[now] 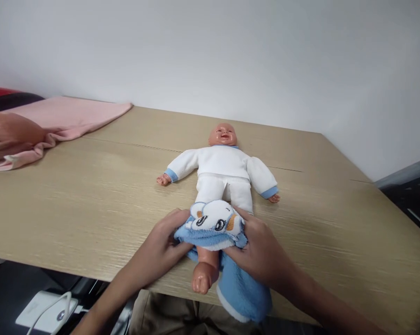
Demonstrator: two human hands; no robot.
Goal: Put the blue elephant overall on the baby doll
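A baby doll in a white top with blue cuffs lies on its back, head toward the wall and feet toward me. Blue fleece pants with an embroidered animal face are bunched around its lower legs. One bare doll foot pokes out below the fabric; the other foot is hidden. An empty-looking blue pant leg with a white hem hangs over the table's near edge. My left hand grips the pants from the left side, fingers partly under the cloth. On the right side, my right hand pinches the same pants.
The wooden table runs back to a white wall. At the left lie a pink cloth and a skin-coloured rounded object on it, partly cut off. Below the table edge sits a white power bank with a cable.
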